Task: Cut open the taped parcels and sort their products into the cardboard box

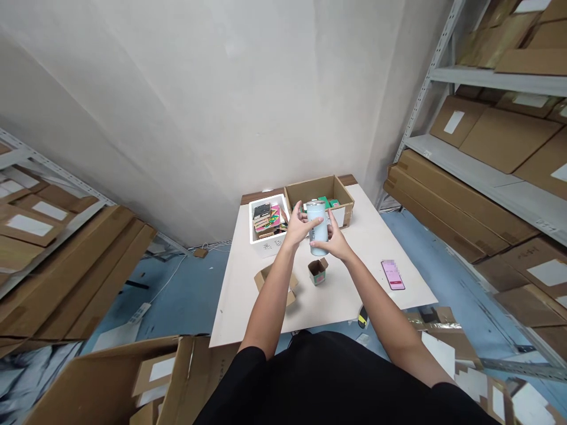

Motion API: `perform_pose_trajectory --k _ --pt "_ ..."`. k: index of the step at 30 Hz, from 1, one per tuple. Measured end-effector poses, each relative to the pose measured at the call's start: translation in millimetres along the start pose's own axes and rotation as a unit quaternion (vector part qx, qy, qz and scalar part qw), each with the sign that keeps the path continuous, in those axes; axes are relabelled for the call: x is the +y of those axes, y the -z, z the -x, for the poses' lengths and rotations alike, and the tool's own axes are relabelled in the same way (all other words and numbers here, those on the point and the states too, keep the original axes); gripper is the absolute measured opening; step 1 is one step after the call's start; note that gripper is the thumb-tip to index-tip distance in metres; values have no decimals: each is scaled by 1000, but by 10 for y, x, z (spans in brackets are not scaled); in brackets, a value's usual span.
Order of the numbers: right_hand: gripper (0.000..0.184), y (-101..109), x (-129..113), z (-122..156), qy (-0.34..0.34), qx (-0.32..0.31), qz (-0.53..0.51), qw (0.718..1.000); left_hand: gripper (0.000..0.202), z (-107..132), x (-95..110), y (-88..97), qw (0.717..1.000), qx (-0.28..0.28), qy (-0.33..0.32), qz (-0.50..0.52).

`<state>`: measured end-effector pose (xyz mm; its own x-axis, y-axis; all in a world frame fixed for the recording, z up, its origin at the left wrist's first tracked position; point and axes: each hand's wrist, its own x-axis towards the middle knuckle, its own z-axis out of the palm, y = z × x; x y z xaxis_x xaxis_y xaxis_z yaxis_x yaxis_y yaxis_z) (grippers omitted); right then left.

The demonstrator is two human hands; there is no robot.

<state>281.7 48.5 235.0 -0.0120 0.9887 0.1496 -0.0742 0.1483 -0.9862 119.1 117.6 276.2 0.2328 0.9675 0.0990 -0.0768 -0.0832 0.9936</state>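
Above the white table (239, 283) I hold a light blue tumbler (317, 221) with a silvery top and dark lettering on its side. My left hand (300, 225) grips it from the left, the thumb lying across its front. On the other side my right hand (335, 239) is closed on the tumbler's lower part. Just below stands a small green box (318, 273) with its flap up. Partly behind my left forearm lies an opened brown carton (290, 295).
At the table's back are a white foam box (264, 247) with small packets and a cardboard box (343, 219) with green items. A phone (393, 275) lies at the right. A yellow-black tool (362, 317) shows by the front edge. Carton-filled shelves (482, 159) flank the table.
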Motion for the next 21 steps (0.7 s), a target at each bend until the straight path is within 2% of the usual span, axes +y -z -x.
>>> perform_pose_trajectory --k 3,7,9,12,14,16,18,21 --pt "134 -11 11 -18 -13 -40 -54 998 137 -13 -15 -2 1000 -26 -8 8" --pt "142 -24 78 -50 -8 35 2 999 147 -35 -64 8 997 -40 -52 -32" --pt "138 -33 110 -57 2 30 -3 1000 152 -43 -84 8 997 -34 -56 -41" --pt "130 -33 143 -57 1 -8 -37 999 144 -50 -102 -1 998 -51 -42 -8" --pt "131 -23 163 -57 -4 18 -7 1000 141 -56 -111 -5 998 -50 -47 -8" --pt "136 -10 188 -59 -7 47 30 998 145 -69 -126 -5 998 -26 -54 -30" --pt "137 0 214 -65 -11 32 12 999 147 -88 -153 -3 998 -15 -44 -30" --pt "135 4 243 -74 -32 10 -36 999 143 -114 -216 -8 999 -39 -22 13"
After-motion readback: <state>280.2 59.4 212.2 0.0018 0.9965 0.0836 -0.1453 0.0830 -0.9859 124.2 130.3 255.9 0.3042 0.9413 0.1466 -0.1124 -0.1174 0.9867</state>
